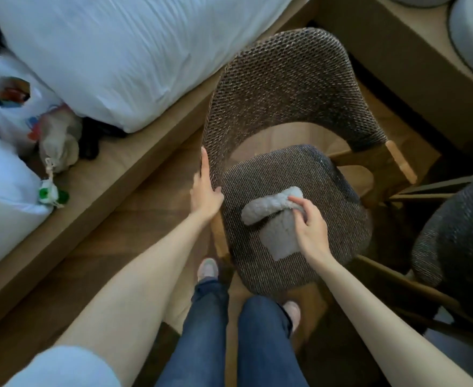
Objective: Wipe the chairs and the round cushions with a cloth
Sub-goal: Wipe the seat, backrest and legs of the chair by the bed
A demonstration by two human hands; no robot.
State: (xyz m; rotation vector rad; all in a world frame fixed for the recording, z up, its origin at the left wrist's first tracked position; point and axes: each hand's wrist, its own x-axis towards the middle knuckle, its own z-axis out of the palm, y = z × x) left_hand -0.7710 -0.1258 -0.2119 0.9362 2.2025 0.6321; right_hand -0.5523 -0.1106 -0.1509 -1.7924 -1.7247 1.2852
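Note:
A dark woven chair (291,88) with a curved backrest and wooden legs stands in front of me, its seat (338,227) facing up. A crumpled grey cloth (274,230) lies on the seat. My right hand (312,230) pinches the cloth's upper right part and presses it onto the seat. My left hand (206,188) grips the left end of the backrest where it meets the seat. A second woven chair (455,233) shows at the right edge. Pale round cushions (472,37) sit on a wooden bench at the top right.
A bed with white bedding (123,51) on a wooden platform (95,196) runs along the left. Plastic bags and small items (48,135) lie on the platform ledge. My jeans legs and shoes (210,269) stand on the wooden floor just below the chair.

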